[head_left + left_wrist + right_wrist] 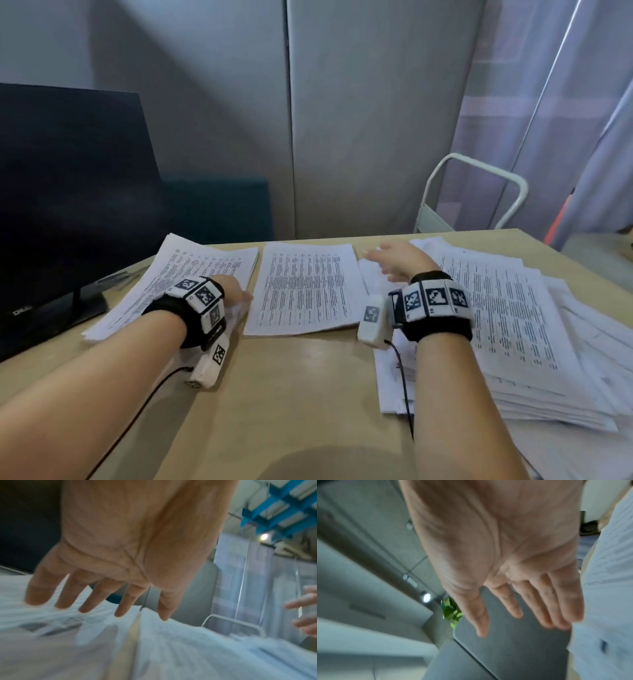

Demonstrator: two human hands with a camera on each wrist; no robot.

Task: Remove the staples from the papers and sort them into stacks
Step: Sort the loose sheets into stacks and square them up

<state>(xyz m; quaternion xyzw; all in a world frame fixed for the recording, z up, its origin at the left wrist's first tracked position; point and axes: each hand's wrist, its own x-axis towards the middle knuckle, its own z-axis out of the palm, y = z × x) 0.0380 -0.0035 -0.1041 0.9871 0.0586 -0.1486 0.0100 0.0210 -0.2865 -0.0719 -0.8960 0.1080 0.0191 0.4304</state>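
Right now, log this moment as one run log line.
left hand: open, over left stack | right hand: open, by messy pile | middle stack: untouched

Matt printed paper stacks [305, 287]; smooth pale wood-look table [308, 383]; glossy black monitor [68, 192].

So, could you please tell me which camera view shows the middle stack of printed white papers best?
The head view: the middle stack of printed white papers lies whole, its text sharp. The left wrist view shows only a blurred part; the right wrist view does not show it.

Grey wall panels [359, 102], wooden desk [308, 394] — dark monitor [68, 205], white chair frame [479, 171]
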